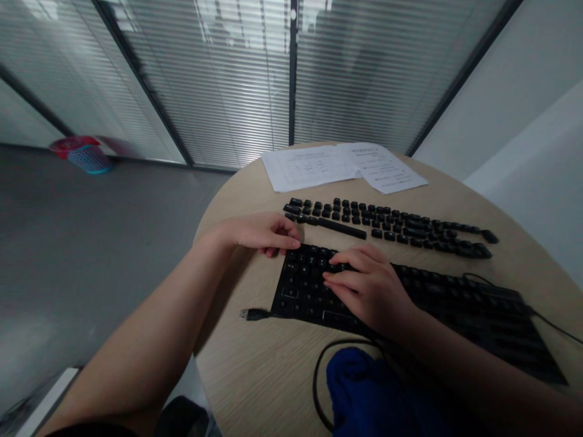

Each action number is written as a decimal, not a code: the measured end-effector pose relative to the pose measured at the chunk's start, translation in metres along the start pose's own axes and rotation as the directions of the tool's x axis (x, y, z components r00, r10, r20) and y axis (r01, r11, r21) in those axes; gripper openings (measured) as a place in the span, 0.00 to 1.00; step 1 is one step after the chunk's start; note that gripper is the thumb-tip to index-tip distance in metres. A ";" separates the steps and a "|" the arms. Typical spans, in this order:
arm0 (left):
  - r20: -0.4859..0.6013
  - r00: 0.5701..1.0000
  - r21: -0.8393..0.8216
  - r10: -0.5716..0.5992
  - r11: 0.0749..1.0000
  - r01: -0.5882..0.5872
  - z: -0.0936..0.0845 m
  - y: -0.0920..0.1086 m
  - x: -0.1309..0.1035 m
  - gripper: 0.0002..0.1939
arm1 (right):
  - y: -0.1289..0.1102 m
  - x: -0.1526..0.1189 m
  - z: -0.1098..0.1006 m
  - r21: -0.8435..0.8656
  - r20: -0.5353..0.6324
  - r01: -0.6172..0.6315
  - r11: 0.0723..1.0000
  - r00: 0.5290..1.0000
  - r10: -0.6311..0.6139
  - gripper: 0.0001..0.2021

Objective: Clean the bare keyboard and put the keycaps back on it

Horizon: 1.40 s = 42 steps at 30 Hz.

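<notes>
A black keyboard (303, 285) lies on the round wooden table, with keycaps on its upper left part and bare key positions below. My left hand (273, 233) touches its upper left corner, thumb and fingers closed together; what they hold, if anything, is hidden. Over the keyboard's left half, my right hand (364, 276) has its thumb and index finger close together at the keys, and I cannot make out anything between them. Loose black keycaps (355, 212) stand in rows behind the keyboard, with a long spacebar (341, 227) among them.
Two printed paper sheets (310, 167) lie at the table's far edge. A USB plug (252, 314) sits left of the keyboard. Blue cloth (364, 388) and a looped black cable (317, 376) are at the near edge. A red and blue basket (90, 158) stands on the floor.
</notes>
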<state>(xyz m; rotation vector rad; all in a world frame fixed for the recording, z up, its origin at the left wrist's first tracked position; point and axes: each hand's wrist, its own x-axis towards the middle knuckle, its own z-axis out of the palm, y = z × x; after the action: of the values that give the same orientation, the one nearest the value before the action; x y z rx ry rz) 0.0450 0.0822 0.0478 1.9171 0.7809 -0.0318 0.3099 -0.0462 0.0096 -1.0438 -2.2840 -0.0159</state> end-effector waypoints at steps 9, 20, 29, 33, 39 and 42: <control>-0.002 1.000 -0.002 0.029 1.000 -0.029 0.000 -0.002 0.000 0.18 | 0.001 0.005 -0.001 0.087 0.032 -0.051 0.995 0.998 0.049 0.04; -0.033 0.999 -0.029 -0.004 1.000 0.004 0.003 -0.003 0.001 0.16 | 0.000 0.005 -0.004 0.082 0.026 -0.040 0.996 0.999 0.038 0.04; -0.024 0.999 -0.030 0.031 0.999 -0.031 0.003 -0.006 0.003 0.14 | -0.001 0.000 -0.007 0.017 -0.027 0.017 1.000 1.000 -0.017 0.07; -0.013 0.999 -0.031 0.050 0.998 -0.050 0.002 -0.010 0.006 0.13 | -0.002 0.012 -0.030 -0.080 -0.100 0.030 0.996 0.994 -0.037 0.08; 0.008 0.997 -0.035 0.081 0.996 -0.081 0.000 -0.016 0.009 0.11 | 0.048 0.058 -0.049 -0.213 0.029 -0.064 0.975 0.997 0.071 0.09; 0.011 0.996 -0.034 0.091 0.995 -0.091 0.000 -0.017 0.009 0.11 | 0.088 0.087 -0.040 -0.230 0.126 -0.238 0.943 0.954 0.272 0.08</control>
<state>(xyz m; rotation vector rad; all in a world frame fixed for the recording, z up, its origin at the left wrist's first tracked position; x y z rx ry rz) 0.0436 0.0914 0.0309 1.9171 0.6813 0.0253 0.3484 0.0631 0.0686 -1.4968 -2.3034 -0.0762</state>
